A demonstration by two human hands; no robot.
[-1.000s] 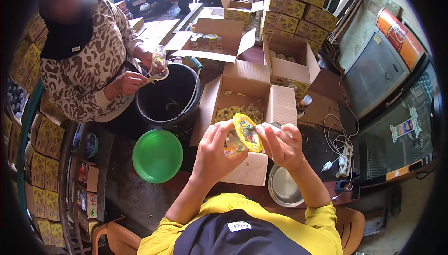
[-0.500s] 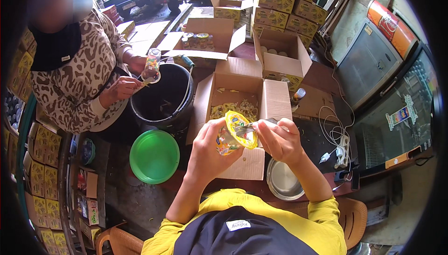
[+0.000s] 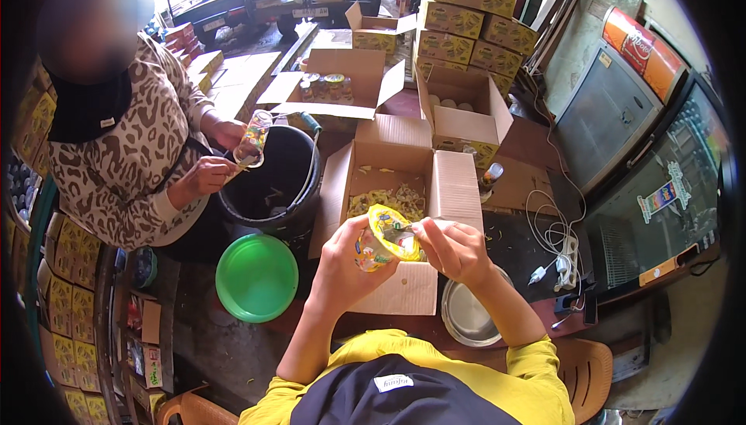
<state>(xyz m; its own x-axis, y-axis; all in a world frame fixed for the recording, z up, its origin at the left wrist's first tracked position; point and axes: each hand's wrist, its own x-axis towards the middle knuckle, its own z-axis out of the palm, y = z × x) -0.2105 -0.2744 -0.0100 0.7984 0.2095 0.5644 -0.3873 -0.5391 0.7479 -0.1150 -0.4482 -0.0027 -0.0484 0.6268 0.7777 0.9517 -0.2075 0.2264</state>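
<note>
My left hand [image 3: 346, 258] is wrapped round a clear plastic cup [image 3: 371, 256] with a colourful print and a yellow rim, tilted with its mouth toward my right hand. My right hand [image 3: 457, 250] pinches a thin metal tool [image 3: 401, 227] whose end is at the cup's mouth; its exact kind is hidden by my fingers. Both hands are over the near side of an open cardboard box [image 3: 454, 188] with yellowish scraps [image 3: 396, 201] on its bottom.
A co-worker at left holds a similar clear cup [image 3: 255, 136] and a small tool over a black bucket [image 3: 307, 200]. Nearby are a green basin [image 3: 256, 279], a metal bowl [image 3: 470, 312], boxes of jars [image 3: 334, 87], a power strip [image 3: 569, 258] with a white cable and a glass-door fridge [image 3: 660, 192].
My hands and the cup have shifted slightly, and my right fingers are closer in at the rim. The co-worker's cup has tilted further over the bucket.
</note>
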